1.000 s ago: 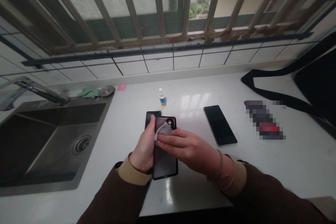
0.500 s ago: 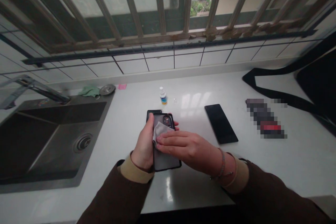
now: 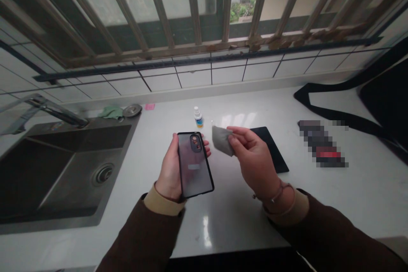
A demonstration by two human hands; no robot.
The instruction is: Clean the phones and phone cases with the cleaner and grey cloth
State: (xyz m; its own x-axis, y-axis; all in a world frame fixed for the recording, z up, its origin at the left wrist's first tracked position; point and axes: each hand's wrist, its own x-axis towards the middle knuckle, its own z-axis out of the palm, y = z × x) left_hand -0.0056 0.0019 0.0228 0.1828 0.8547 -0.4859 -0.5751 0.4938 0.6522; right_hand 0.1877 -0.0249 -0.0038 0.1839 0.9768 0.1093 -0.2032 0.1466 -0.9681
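My left hand is closed round a phone case with a black rim and a translucent back. Skin shows through its camera cut-outs, and fingertips come out past the right edge. To the right of the case, my right hand pinches a small grey cloth between thumb and fingers, apart from the case. Beneath and beyond that hand lies a black phone, partly covered by it. Behind the case stands a small white bottle with a blue and yellow label.
A steel sink with a faucet is on the left. On its back ledge are a green cloth and a round metal strainer. A pink piece lies nearby. Rightward are a blurred-out dark object and a black strap.
My right hand has lifted the cloth off the case and moved up and right. The case has tilted and shifted slightly left, and its whole back now shows.
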